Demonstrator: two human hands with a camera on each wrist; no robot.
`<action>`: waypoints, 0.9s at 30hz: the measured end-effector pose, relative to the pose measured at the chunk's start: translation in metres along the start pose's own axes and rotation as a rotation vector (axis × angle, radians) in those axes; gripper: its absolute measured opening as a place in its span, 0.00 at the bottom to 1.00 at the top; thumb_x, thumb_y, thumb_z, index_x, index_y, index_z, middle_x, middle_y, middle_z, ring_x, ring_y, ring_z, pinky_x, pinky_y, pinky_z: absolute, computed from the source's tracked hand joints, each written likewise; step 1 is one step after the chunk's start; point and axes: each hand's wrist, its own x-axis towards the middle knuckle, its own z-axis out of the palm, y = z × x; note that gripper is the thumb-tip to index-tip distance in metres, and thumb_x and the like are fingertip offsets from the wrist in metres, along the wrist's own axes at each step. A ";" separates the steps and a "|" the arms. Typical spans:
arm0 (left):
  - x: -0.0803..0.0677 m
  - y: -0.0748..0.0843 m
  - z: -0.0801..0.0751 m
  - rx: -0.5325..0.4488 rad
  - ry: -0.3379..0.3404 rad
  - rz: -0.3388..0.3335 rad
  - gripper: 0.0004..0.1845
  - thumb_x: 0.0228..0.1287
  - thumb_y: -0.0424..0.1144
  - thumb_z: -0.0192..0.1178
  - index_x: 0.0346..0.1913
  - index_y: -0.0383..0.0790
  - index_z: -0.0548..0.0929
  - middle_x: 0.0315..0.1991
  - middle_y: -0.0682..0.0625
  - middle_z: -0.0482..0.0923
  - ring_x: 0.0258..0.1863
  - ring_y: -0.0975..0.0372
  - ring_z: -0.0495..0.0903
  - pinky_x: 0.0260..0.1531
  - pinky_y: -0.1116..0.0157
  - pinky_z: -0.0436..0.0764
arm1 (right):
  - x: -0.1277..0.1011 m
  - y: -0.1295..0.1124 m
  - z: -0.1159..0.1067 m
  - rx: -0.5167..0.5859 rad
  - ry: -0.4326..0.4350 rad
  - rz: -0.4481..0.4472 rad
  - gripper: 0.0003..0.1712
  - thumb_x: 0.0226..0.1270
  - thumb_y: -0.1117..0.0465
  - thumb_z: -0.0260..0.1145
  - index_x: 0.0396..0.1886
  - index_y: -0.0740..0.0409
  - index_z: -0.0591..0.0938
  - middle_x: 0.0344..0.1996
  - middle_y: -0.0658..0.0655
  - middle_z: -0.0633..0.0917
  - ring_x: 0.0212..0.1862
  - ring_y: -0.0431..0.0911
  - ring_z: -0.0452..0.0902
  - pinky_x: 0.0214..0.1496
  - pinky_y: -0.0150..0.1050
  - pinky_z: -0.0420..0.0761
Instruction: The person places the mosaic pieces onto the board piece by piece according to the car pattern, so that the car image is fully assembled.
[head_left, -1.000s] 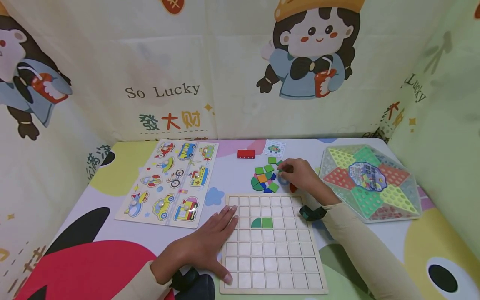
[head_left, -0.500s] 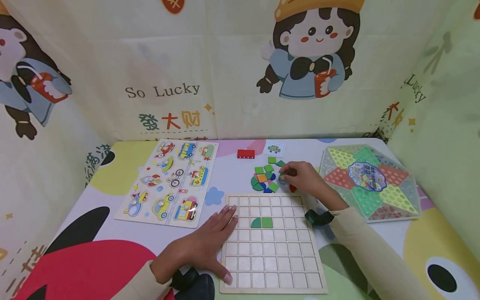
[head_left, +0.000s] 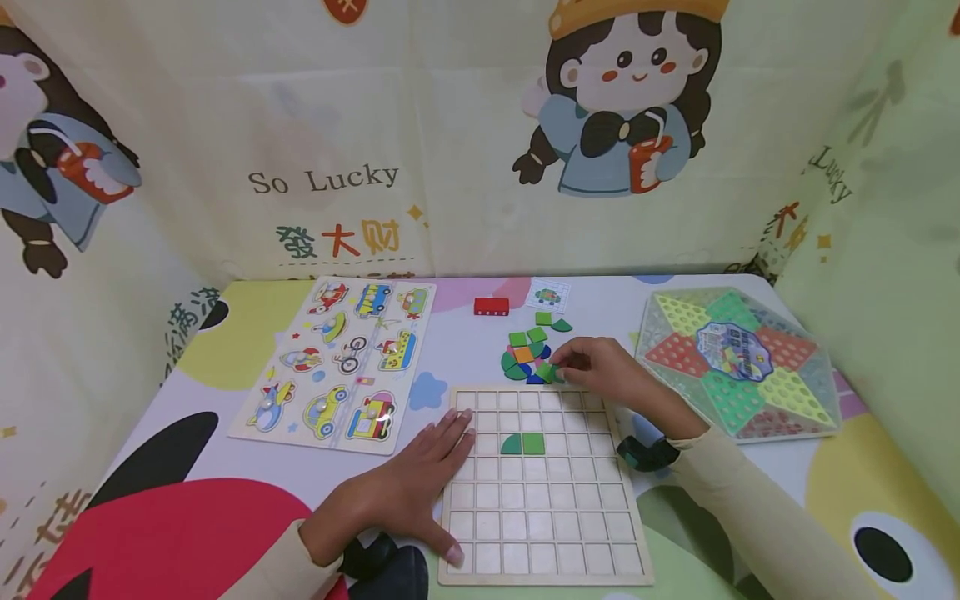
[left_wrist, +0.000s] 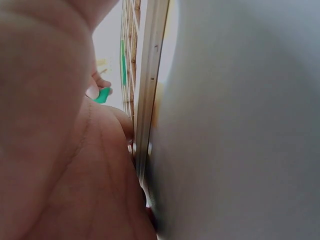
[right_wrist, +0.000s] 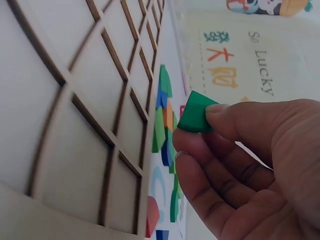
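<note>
My left hand (head_left: 412, 483) lies spread on the left edge of a wooden grid board (head_left: 555, 577), thumb near its front corner. In the grid sit a green quarter-circle tile (head_left: 512, 445) and a green square tile (head_left: 533, 444) side by side. Between thumb and fingers my right hand (head_left: 611, 375) pinches a small green tile (right_wrist: 195, 114), just past the board's far edge. The fingers cover part of its outline. Loose tiles, among them an orange square (head_left: 522, 356) and a green square (head_left: 536, 335), lie in a pile beyond the board.
A vehicle puzzle board (head_left: 333, 367) lies to the left, and a hexagonal clear box (head_left: 738, 367) to the right. At the back are a red block (head_left: 491, 307) and a pattern card (head_left: 548, 296). A printed curtain (head_left: 465, 142) hangs behind the table.
My right hand has come from the far right of the tile pile back toward the board, with the green tile in its fingers. The left hand stays in place.
</note>
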 end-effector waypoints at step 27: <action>0.002 0.000 0.001 -0.011 -0.004 0.004 0.69 0.38 0.74 0.66 0.78 0.42 0.45 0.78 0.51 0.28 0.75 0.57 0.25 0.71 0.49 0.37 | -0.043 -0.013 0.014 0.177 -0.211 -0.067 0.07 0.62 0.68 0.69 0.41 0.59 0.84 0.35 0.52 0.84 0.34 0.44 0.77 0.38 0.33 0.79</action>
